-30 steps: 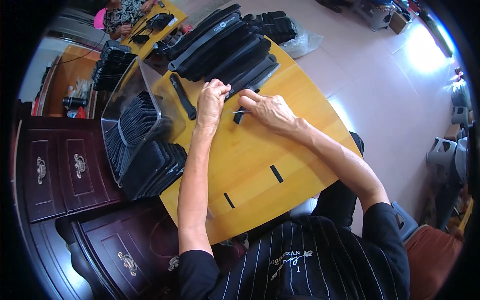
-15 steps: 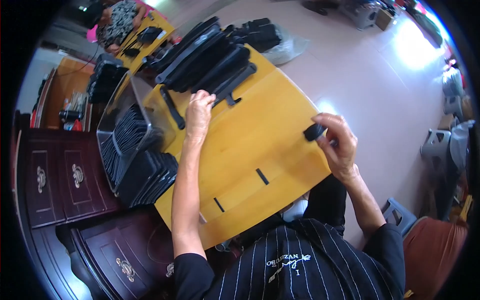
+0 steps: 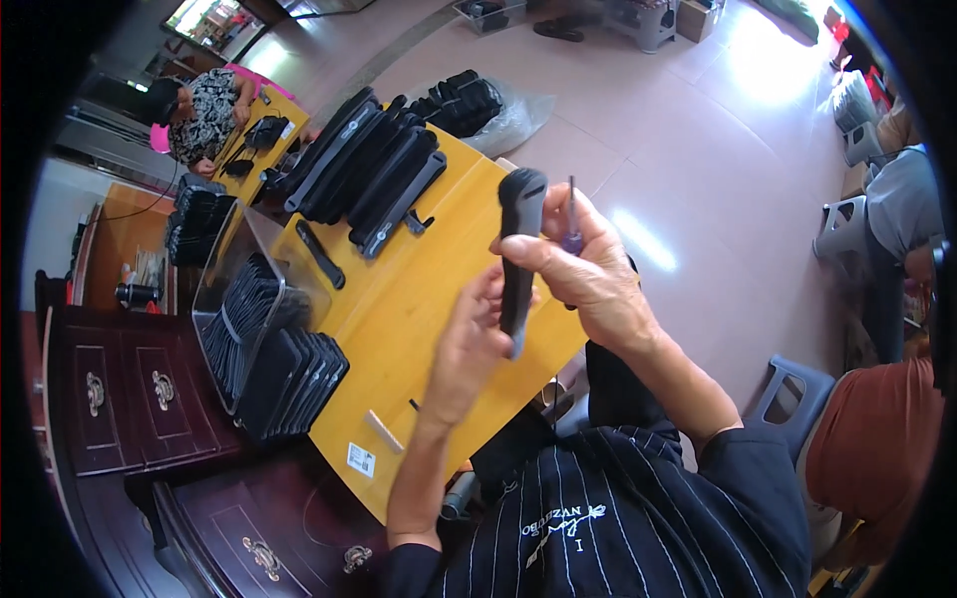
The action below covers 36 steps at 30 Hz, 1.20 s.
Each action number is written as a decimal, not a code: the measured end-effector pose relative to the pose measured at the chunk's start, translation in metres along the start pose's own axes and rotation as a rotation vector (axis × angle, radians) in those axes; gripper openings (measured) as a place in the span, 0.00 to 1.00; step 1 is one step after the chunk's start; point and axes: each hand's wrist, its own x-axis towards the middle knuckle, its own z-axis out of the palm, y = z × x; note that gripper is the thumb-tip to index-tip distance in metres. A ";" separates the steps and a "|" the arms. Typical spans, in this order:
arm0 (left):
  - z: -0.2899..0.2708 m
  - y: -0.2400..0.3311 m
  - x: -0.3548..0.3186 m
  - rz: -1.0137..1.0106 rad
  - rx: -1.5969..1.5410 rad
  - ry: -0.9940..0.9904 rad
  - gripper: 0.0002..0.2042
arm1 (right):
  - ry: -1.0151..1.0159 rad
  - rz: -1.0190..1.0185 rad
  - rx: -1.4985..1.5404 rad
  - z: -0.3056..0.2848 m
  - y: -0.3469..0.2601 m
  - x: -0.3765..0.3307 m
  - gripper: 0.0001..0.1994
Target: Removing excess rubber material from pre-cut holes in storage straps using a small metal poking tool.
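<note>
Above the yellow table (image 3: 399,319), a long black and grey strip (image 3: 521,229) with a rounded top is held upright between my hands. My right hand (image 3: 610,294) pinches its middle with the thumb in front. A thin-shafted screwdriver (image 3: 572,241) with a purple handle sticks up among that same hand's fingers. Around the strip's lower end, my left hand (image 3: 464,349) is closed, slightly blurred. Similar strips lie in a pile (image 3: 359,164) at the table's far end, with a small black clip (image 3: 420,224) beside it. A single black strip (image 3: 321,255) rests left of the pile.
At the left, a clear bin (image 3: 289,227) holds banded black pieces; a stack of black pieces (image 3: 289,384) stands before it. A white label (image 3: 361,459) and a pale stick (image 3: 384,432) lie near the edge. Another person (image 3: 214,110) sits far left; a stool (image 3: 788,399) stands right.
My left hand has come back from the pile toward me. The strip is now up between both hands. My right hand, which held a round black piece, has moved left and grips the strip.
</note>
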 end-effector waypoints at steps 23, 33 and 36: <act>-0.021 0.016 -0.190 -0.373 -0.246 0.244 0.15 | -0.643 -0.837 -0.926 0.056 0.020 -0.092 0.04; -0.020 0.012 -0.148 -0.149 0.767 0.188 0.16 | -0.474 -0.620 -0.947 0.024 0.057 -0.111 0.07; -0.014 0.021 -0.148 -0.127 0.859 0.113 0.19 | -0.410 -0.499 -0.861 0.018 0.045 -0.120 0.06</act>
